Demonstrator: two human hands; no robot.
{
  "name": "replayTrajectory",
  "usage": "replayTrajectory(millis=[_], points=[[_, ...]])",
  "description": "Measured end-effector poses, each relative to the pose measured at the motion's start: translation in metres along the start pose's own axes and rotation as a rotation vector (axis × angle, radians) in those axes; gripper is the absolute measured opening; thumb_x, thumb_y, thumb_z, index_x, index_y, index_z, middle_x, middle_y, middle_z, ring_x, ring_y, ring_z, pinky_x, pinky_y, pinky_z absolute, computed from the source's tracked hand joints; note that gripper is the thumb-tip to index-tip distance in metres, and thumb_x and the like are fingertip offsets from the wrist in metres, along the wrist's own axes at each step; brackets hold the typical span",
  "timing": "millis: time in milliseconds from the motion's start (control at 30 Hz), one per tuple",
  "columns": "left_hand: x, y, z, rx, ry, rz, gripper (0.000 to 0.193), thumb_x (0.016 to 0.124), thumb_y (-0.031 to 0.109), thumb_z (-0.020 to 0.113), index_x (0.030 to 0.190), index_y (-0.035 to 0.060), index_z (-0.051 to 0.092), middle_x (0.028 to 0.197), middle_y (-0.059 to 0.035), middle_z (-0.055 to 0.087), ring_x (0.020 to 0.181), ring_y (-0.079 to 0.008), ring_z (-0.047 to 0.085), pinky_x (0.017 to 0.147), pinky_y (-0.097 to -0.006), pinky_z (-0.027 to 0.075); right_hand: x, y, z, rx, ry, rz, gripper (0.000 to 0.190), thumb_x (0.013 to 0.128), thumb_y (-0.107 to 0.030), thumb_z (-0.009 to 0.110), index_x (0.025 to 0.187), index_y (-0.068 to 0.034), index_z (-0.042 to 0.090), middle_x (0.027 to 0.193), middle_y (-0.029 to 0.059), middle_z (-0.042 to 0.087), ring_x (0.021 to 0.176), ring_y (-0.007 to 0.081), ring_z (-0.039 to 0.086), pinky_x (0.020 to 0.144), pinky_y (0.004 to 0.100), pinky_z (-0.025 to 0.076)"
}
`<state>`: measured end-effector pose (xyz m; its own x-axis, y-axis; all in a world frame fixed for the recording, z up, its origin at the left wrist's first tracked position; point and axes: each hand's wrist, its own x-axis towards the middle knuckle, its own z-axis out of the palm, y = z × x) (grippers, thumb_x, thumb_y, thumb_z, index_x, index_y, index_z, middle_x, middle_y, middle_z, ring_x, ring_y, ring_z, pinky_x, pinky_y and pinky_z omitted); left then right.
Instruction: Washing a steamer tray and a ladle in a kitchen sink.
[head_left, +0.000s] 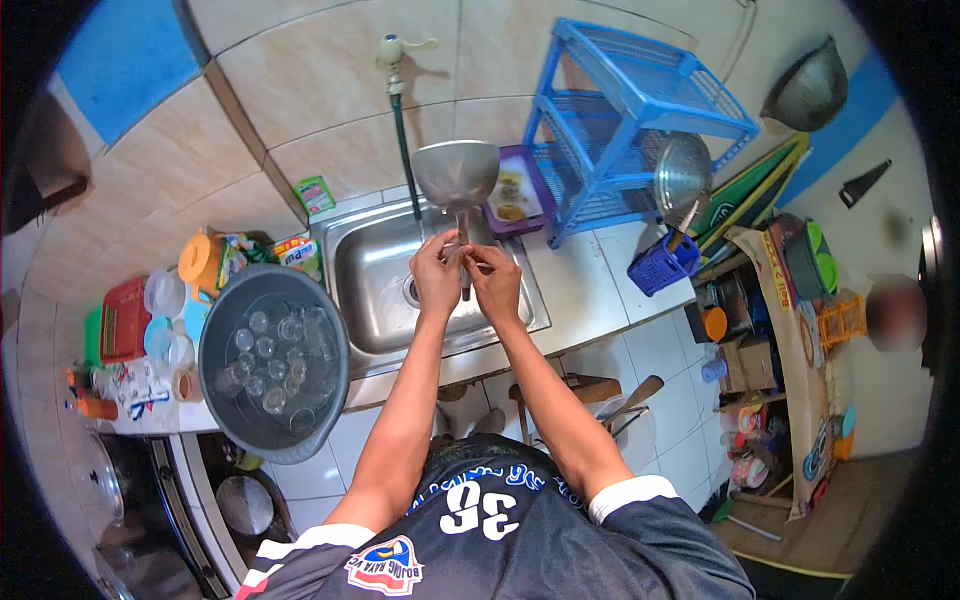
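Both my hands are over the stainless steel sink (367, 300), close together on the narrow handle of a large metal ladle (455, 176). Its wide bowl points away from me, towards the tiled wall, and the handle's end pokes out below my fingers. My left hand (436, 276) pinches the handle from the left, and my right hand (495, 279) has its fingertips on it from the right. A dark green hose (403, 150) runs from the wall tap (391, 56) down into the sink behind the bowl.
A grey basin (217, 405) with several drinking glasses (274, 367) in water stands left of the sink. Right of it are a purple tub (551, 199) with sponges, a blue plastic rack (592, 180) and a blue basket (652, 270). A wooden stool (592, 390) is below the counter.
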<state>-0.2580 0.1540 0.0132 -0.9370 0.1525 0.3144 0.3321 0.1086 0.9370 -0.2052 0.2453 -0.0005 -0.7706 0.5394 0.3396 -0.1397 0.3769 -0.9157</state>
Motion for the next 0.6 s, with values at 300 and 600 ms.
replayTrajectory(millis=[300,600], points=[[0.022,0.037,0.009,-0.016,-0.017,0.221,0.025,0.079,0.001,0.073,0.103,0.0014,0.071,0.090,-0.0141,0.072,0.079,-0.0233,0.071,0.068,-0.0319,0.052,0.026,-0.054,-0.031,-0.058,0.166,-0.205,0.026,0.085,-0.012,0.074,0.109,-0.003,0.072,0.091,0.0143,0.071,0.079,0.0253,0.070,0.075,0.0335,0.055],[-0.002,0.065,0.040,-0.122,-0.113,0.156,0.023,0.080,-0.007,0.068,0.103,-0.0017,0.071,0.091,-0.0142,0.073,0.083,-0.0191,0.073,0.072,-0.0295,0.056,0.008,-0.043,-0.064,-0.078,0.157,-0.092,0.018,0.086,-0.008,0.071,0.103,-0.001,0.071,0.092,0.0146,0.070,0.079,0.0269,0.071,0.071,0.0354,0.055]])
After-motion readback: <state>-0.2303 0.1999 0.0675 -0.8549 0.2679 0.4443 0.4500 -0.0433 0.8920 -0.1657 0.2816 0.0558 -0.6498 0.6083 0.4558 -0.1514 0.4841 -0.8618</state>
